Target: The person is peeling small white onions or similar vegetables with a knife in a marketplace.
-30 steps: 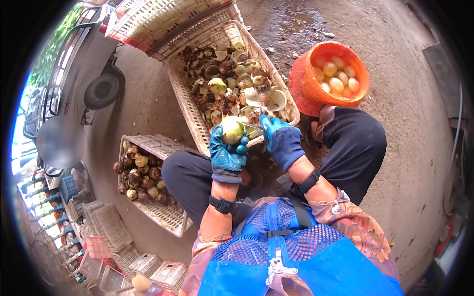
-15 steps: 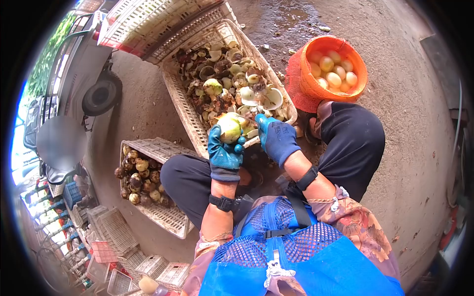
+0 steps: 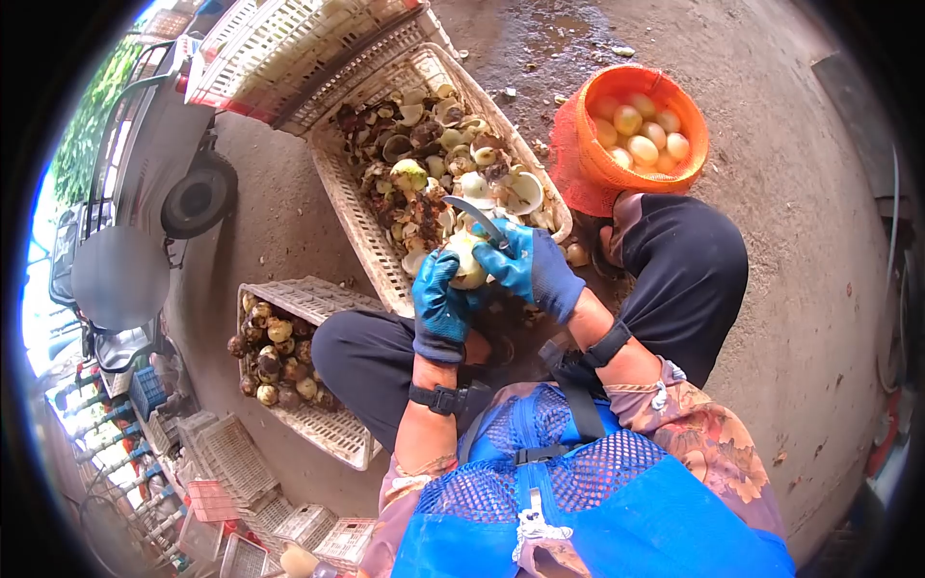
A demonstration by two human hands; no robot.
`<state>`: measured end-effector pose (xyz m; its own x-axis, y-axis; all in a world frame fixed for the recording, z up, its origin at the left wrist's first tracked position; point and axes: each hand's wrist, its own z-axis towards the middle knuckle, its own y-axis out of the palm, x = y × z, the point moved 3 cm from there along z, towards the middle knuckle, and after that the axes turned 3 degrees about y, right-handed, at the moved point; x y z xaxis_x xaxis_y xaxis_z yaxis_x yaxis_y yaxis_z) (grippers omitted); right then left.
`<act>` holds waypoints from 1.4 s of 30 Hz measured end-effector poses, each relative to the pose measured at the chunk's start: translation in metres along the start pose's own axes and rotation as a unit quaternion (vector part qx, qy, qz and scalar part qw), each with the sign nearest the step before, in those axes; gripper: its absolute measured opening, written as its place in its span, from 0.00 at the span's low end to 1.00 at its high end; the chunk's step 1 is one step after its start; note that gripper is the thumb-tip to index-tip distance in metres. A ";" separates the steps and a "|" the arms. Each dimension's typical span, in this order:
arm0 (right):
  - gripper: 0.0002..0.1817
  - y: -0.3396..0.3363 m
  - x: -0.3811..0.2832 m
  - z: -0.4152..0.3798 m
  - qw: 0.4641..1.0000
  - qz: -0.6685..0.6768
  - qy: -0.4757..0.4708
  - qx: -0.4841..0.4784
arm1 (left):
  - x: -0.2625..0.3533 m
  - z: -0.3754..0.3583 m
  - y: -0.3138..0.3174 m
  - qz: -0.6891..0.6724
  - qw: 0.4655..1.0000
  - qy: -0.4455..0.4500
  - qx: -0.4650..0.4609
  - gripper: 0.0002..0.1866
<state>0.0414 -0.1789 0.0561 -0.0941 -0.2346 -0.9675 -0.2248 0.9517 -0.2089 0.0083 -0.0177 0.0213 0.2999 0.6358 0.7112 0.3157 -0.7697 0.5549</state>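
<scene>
A pale, peeled-looking onion (image 3: 468, 262) sits between my two gloved hands, above the near end of a crate of peelings. My left hand (image 3: 439, 306), in a blue-green rubber-coated glove, is closed around its left side. A small knife with a curved blade (image 3: 472, 214) is gripped in my right hand (image 3: 536, 270), its tip pointing up and left over the peelings. The right fingers also touch the onion's right side. The knife's handle is mostly hidden in the glove. Onion skins and cut layers (image 3: 424, 159) fill the crate (image 3: 371, 249).
To the right stands an orange mesh-covered bucket (image 3: 578, 159) holding several peeled onions (image 3: 644, 149). Unpeeled brown onions (image 3: 279, 352) lie in a tilted crate (image 3: 332, 299) at left. Stacked crates (image 3: 308, 58) rise behind the peelings. A vehicle wheel (image 3: 198, 193) is at far left.
The onion has turned and now shows paler flesh instead of its greenish side. My right hand has moved left and down against it, and the knife blade now points upward in plain view.
</scene>
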 end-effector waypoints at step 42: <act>0.15 -0.006 -0.002 -0.010 0.999 -0.030 -0.019 -0.007 | 0.000 -0.009 0.009 -0.122 0.987 -0.076 -0.077 0.27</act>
<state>0.0329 -0.1858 0.0608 -0.0440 -0.2830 -0.9581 -0.2433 0.9332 -0.2645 0.0029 -0.0251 0.0297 0.3676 0.7961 0.4808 0.2594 -0.5842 0.7690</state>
